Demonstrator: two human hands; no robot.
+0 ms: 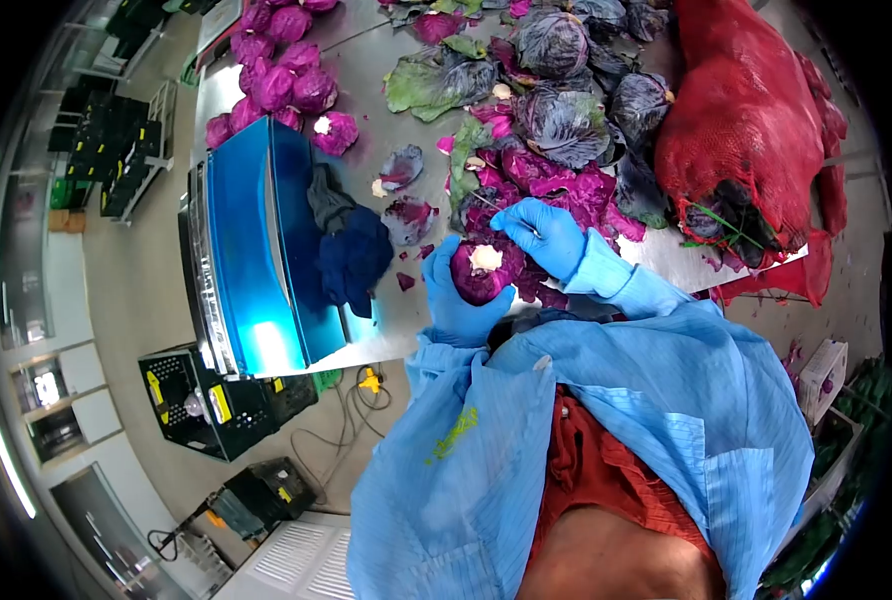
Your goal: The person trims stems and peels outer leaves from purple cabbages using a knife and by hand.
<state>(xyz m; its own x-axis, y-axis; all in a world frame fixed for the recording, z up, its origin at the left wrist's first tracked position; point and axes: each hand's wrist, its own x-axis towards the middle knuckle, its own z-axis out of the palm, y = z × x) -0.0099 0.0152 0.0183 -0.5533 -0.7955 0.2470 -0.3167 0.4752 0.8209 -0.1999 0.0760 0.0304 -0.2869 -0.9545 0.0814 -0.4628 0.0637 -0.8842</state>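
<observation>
A trimmed purple cabbage (478,280) with its pale cut stem facing up rests in my gloved left hand (458,300), whose fingers curve round its left and lower sides. Just to the upper right, my gloved right hand (546,235) is closed round the handle of a small knife (483,201); its thin blade points up and left over the cabbage pieces. Loose purple leaves (576,195) lie heaped beyond my hands. Two cut leaf pieces (406,219) are on the metal table (386,330) to the left.
Peeled cabbages (276,85) gather at the back left, near a blue machine (251,250) with dark cloths (351,255) beside it. Untrimmed cabbages (563,125) lie at the back, and a red mesh sack (741,130) is at the right. Black crates (216,400) stand on the floor.
</observation>
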